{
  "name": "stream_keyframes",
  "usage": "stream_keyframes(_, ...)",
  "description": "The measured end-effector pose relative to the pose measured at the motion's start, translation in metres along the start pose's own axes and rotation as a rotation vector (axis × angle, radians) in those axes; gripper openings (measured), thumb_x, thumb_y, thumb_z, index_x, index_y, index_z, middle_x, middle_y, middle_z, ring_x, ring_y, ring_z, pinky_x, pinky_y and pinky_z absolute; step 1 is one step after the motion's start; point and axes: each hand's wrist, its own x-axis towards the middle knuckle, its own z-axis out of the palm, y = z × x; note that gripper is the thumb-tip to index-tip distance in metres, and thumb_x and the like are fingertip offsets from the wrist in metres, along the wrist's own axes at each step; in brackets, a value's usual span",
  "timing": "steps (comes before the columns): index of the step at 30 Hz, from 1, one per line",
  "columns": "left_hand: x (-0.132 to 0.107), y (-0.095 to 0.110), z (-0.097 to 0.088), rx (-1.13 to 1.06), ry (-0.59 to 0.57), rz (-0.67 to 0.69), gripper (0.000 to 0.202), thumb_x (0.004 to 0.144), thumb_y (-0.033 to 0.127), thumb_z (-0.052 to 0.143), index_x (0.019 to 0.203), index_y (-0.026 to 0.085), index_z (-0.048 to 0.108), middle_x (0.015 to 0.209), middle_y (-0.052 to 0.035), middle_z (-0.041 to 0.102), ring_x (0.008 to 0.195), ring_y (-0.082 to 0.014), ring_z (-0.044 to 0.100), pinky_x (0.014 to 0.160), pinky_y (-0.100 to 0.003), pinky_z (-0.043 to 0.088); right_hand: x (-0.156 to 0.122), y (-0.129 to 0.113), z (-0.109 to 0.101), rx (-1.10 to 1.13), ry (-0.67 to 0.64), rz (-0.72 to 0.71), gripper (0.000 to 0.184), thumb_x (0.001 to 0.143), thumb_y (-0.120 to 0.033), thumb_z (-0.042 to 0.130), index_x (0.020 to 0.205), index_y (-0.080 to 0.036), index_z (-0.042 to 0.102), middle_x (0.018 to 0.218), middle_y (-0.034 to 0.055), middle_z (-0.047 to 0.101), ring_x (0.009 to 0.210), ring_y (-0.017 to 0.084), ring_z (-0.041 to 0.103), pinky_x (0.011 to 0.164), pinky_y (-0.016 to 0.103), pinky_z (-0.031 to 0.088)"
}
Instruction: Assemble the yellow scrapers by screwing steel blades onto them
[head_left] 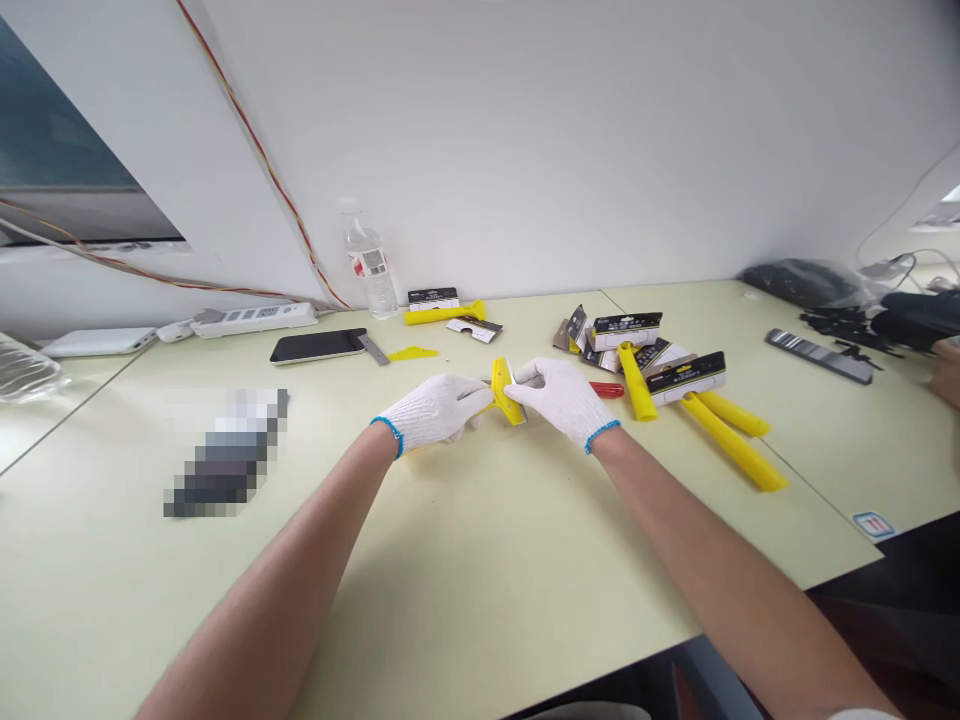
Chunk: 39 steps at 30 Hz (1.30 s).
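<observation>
Step in hand: a yellow scraper (506,392) is being handled by both hands, at its blade end, near the middle of the worktop (480,600).
Left hand: the left hand (433,412), in a white knit glove (442,405) with a blue cuff, is closed, its fingers curled against the scraper.
Right hand: the right hand (561,402) is closed on the scraper's other side; the exact finger hold is partly hidden.
Next move: a steady two-handed hold is called for, as the thin blade lies close to the fingers.
Things: more yellow scrapers (731,440), carded packs (626,332) and a red handle (606,390) lie toward the far right edge.
Rest: a phone (319,346), a power strip (255,319) and a water bottle (371,270) stand along the far edge. A co-worker's hand (946,372) is seen at the right corner.
</observation>
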Motion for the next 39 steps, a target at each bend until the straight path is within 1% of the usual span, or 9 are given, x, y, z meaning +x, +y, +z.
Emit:
stream_keyframes(7,-0.001,0.002,-0.002,0.037,0.0,-0.001,0.034,0.099,0.05,0.054,0.083,0.021,0.062,0.075,0.0005,0.063,0.056,-0.0122,0.048,0.059,-0.027,0.042,0.001,0.001,-0.002,0.035,-0.028,0.033,0.048,0.081,-0.073,0.069,0.074,-0.026,0.078,0.078,0.0163,0.073,0.094,0.03,0.078,0.063,0.034,0.051)
stream_keyframes(14,0.002,-0.004,-0.001,0.055,0.011,0.034,0.039,0.1,0.053,0.053,0.079,0.021,0.062,0.072,0.0012,0.06,0.056,-0.012,0.047,0.059,-0.027,0.039,-0.001,0.005,-0.004,0.071,-0.072,0.077,0.046,0.082,-0.071,0.069,0.075,-0.026,0.077,0.078,0.0167,0.073,0.097,0.031,0.078,0.065,0.036,0.053)
stream_keyframes(21,0.004,-0.01,-0.007,0.136,0.034,0.069,0.048,0.102,0.06,0.048,0.077,0.021,0.062,0.068,-0.0001,0.059,0.06,-0.0154,0.052,0.059,-0.029,0.04,-0.008,0.005,-0.006,0.097,-0.258,0.17,0.053,0.094,-0.071,0.061,0.08,-0.022,0.075,0.071,0.0127,0.071,0.072,0.018,0.074,0.061,0.028,0.054)
stream_keyframes(23,0.005,-0.009,-0.009,0.144,0.038,0.076,0.048,0.103,0.059,0.048,0.078,0.021,0.063,0.072,-0.0007,0.062,0.062,-0.016,0.054,0.061,-0.029,0.04,-0.008,0.004,-0.005,0.074,-0.256,0.161,0.057,0.098,-0.072,0.057,0.078,-0.021,0.072,0.069,0.0112,0.07,0.067,0.014,0.072,0.06,0.025,0.052)
stream_keyframes(25,0.006,-0.008,-0.008,0.204,0.073,0.091,0.045,0.103,0.056,0.048,0.077,0.021,0.061,0.073,-0.0009,0.063,0.062,-0.0163,0.053,0.061,-0.03,0.039,-0.008,0.003,-0.002,0.075,-0.249,0.155,0.059,0.1,-0.072,0.053,0.079,-0.02,0.071,0.073,0.0109,0.072,0.066,0.012,0.071,0.06,0.023,0.051)
stream_keyframes(29,0.011,-0.003,-0.001,0.406,0.235,0.169,0.039,0.103,0.046,0.046,0.075,0.021,0.057,0.074,-0.0033,0.062,0.067,-0.0186,0.049,0.063,-0.032,0.033,-0.008,0.003,0.006,0.133,-0.245,0.222,0.056,0.1,-0.072,0.054,0.087,-0.021,0.074,0.081,0.0119,0.075,0.069,0.012,0.073,0.06,0.024,0.051)
stream_keyframes(32,0.014,-0.001,0.008,0.443,0.321,0.144,0.045,0.106,0.052,0.042,0.081,0.022,0.064,0.08,-0.0064,0.066,0.07,-0.0211,0.051,0.064,-0.032,0.031,-0.008,0.001,0.009,0.156,-0.205,0.265,0.048,0.099,-0.067,0.06,0.085,-0.023,0.074,0.081,0.0113,0.075,0.073,0.015,0.075,0.059,0.024,0.052)
stream_keyframes(35,0.015,-0.001,0.013,0.439,0.344,0.128,0.049,0.107,0.057,0.041,0.082,0.023,0.066,0.081,-0.0072,0.067,0.072,-0.0223,0.052,0.065,-0.032,0.031,-0.01,-0.001,0.01,0.188,-0.189,0.234,0.045,0.098,-0.065,0.063,0.081,-0.024,0.072,0.076,0.0108,0.074,0.071,0.015,0.074,0.056,0.024,0.052)
stream_keyframes(39,0.015,-0.001,0.009,0.405,0.329,0.14,0.047,0.107,0.054,0.042,0.081,0.023,0.065,0.082,-0.0057,0.068,0.072,-0.0209,0.052,0.064,-0.032,0.032,-0.011,-0.004,0.01,0.212,-0.178,0.169,0.049,0.098,-0.067,0.062,0.077,-0.024,0.068,0.069,0.0093,0.07,0.064,0.012,0.072,0.052,0.02,0.049)
